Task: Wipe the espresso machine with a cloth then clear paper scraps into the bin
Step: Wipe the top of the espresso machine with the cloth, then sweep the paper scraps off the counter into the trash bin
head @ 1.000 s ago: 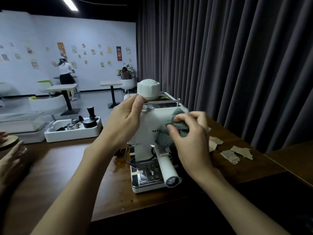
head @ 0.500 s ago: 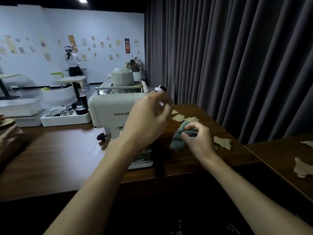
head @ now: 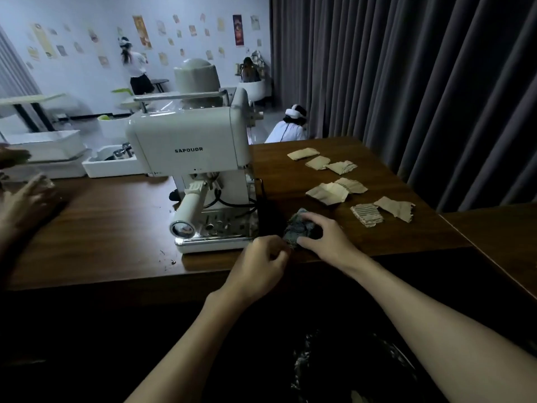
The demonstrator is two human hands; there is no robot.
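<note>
The cream espresso machine point(head: 189, 144) stands on the dark wooden table point(head: 96, 228), its portafilter handle point(head: 189, 207) pointing toward me. A grey-green cloth point(head: 295, 228) lies bunched on the table just right of the machine's drip tray. My right hand point(head: 322, 237) grips the cloth from above with arched fingers. My left hand point(head: 258, 266) sits at the table's front edge, its curled fingertips pinching the cloth's near corner. Several torn brown paper scraps point(head: 328, 191) lie spread over the table to the right. A bin with a black bag point(head: 348, 370) is below the table edge, between my forearms.
Another person's hands point(head: 26, 199) reach in at the far left of the table. White trays with coffee tools point(head: 113, 164) stand behind the machine. A grey curtain point(head: 421, 82) hangs along the right. A second table point(head: 499, 237) adjoins on the right. People are in the room beyond.
My right hand brought the cloth off the machine's side down onto the table. My left hand let go of the machine's top and dropped to the cloth. The view swung right and down.
</note>
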